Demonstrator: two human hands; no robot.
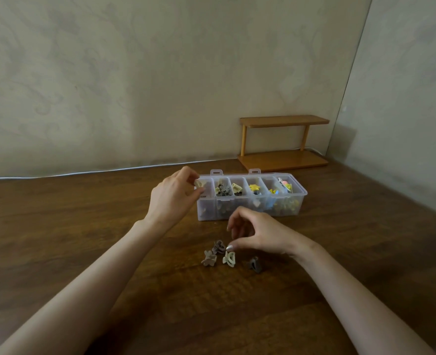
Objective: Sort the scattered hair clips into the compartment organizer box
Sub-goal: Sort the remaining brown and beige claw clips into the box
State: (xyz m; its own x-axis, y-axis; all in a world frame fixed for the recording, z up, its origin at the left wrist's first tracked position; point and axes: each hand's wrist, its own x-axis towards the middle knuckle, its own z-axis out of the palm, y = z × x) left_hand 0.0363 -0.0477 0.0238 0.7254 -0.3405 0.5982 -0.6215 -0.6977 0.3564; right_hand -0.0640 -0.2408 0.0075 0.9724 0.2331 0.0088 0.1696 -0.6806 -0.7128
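Observation:
A clear plastic organizer box (pixel 300 201) with several compartments holds grey, cream, yellow and coloured hair clips. My left hand (pixel 172 198) pinches a cream hair clip (pixel 199 183) over the box's leftmost compartment. Several loose clips lie on the table in front of the box: a taupe clip (pixel 218 246), a beige flower clip (pixel 209 258), a cream clip (pixel 229 259) and a dark grey clip (pixel 254 264). My right hand (pixel 256 235) hovers over them with curled fingers, its thumb tip just above the cream clip, holding nothing.
The wooden table (pixel 83 239) runs to a wall at the back. A small wooden two-tier shelf (pixel 283 140) stands behind the box at the back right. A white cable (pixel 83 172) lies along the table's far edge.

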